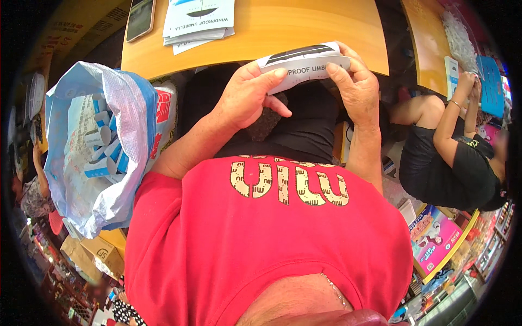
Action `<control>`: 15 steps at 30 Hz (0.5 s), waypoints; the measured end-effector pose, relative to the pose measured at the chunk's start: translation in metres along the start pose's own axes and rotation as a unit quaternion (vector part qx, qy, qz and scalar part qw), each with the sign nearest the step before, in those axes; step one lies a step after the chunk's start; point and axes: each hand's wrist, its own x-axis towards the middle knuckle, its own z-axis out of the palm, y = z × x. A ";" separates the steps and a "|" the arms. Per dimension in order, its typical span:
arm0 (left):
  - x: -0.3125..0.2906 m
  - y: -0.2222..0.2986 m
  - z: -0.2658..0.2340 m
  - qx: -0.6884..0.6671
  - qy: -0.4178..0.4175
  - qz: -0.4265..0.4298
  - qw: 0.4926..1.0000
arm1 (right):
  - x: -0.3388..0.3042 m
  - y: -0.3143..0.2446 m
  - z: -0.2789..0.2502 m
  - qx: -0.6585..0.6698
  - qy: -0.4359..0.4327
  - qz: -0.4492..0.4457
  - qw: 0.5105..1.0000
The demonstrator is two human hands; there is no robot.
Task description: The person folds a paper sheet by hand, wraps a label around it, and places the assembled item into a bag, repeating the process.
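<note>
Red T-shirt [261,244] comes nearest; beyond it, the left hand [247,95] pinches one end of a curved paper umbrella label [307,73] at the desk's [277,32] near edge, one lower finger loose. The right hand [361,89] clasps the other end, thumb in front. Matching thumb pressure should prevent creases.

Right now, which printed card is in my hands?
The curved card between your left hand and right hand; flat cards lie stacked on the table, rolled ones in the bag.
</note>
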 end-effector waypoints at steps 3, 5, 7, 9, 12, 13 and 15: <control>-0.004 0.003 0.000 -0.022 0.002 0.003 1.000 | -0.005 -0.007 -0.002 0.238 0.022 0.083 0.967; -0.004 0.002 0.001 -0.017 -0.019 0.002 1.000 | -0.003 -0.007 -0.007 0.232 0.007 0.064 0.971; -0.009 0.000 0.003 0.010 -0.018 0.013 1.000 | -0.006 -0.011 -0.009 0.242 0.003 0.049 0.969; -0.012 0.001 0.005 0.018 -0.020 0.013 1.000 | -0.008 -0.015 -0.008 0.251 0.024 0.048 0.967; -0.016 0.002 0.009 0.026 -0.042 0.036 0.998 | -0.012 -0.017 -0.012 0.214 0.027 0.063 0.974; -0.017 0.002 0.010 0.035 -0.042 0.045 0.997 | -0.012 -0.020 -0.011 0.223 0.034 0.061 0.972; -0.019 0.002 0.011 0.045 -0.044 0.055 0.997 | -0.013 -0.024 -0.010 0.233 0.042 0.057 0.970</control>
